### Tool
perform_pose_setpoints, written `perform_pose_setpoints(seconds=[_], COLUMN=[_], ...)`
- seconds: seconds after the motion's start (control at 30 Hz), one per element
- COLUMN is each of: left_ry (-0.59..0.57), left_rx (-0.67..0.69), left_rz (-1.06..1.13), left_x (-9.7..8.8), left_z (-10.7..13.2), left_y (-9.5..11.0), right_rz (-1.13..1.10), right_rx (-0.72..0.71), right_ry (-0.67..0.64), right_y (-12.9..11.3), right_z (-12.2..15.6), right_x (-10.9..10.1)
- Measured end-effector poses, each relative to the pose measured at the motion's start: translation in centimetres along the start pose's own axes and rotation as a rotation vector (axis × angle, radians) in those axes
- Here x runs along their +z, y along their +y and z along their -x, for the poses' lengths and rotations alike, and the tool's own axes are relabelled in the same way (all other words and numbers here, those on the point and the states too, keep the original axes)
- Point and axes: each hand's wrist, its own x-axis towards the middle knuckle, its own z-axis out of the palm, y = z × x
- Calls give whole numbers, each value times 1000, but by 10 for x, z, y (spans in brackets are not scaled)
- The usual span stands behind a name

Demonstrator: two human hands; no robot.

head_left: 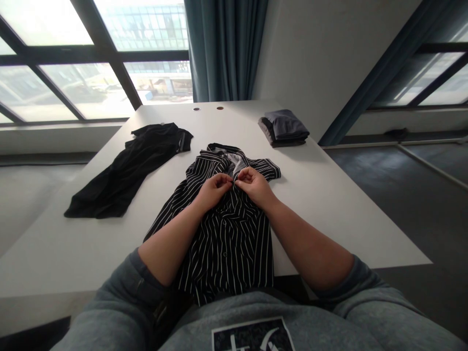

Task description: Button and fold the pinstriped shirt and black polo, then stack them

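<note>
A black shirt with thin white stripes (234,239) lies front-up on the white table (329,204), its hem hanging over the near edge toward me. Both hands meet at its front opening just below the collar. My left hand (214,190) pinches the cloth edge on the left side of the opening. My right hand (254,185) pinches the opposite edge, fingertips almost touching the left hand's. What sits between the fingertips is too small to make out.
A plain black garment (127,168) lies spread on the table's left part. A folded pile of dark grey clothes (284,127) sits at the far right. Two round cable holes (208,108) mark the far edge. Windows and a blue curtain stand behind.
</note>
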Motion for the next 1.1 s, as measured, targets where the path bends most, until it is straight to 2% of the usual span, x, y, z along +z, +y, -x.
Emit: perform_pose_setpoints(seconds=[0.2,0.6,0.83,1.1], left_ry=[-22,77,80,82], left_rx=[-2,-21,-6,-33], left_rz=[19,-143,-247,-313], left_x=[0,0,0,-3], left_z=[0,1,1,3], left_y=[0,8,7,16], right_rz=[-3,41,231,450], right_rx=[-6,-21,-83,-241], right_ry=[4,8,-4,-46], right_y=[-3,-3,-5,-20], right_z=[2,5,8,13], right_x=[1,2,1,5])
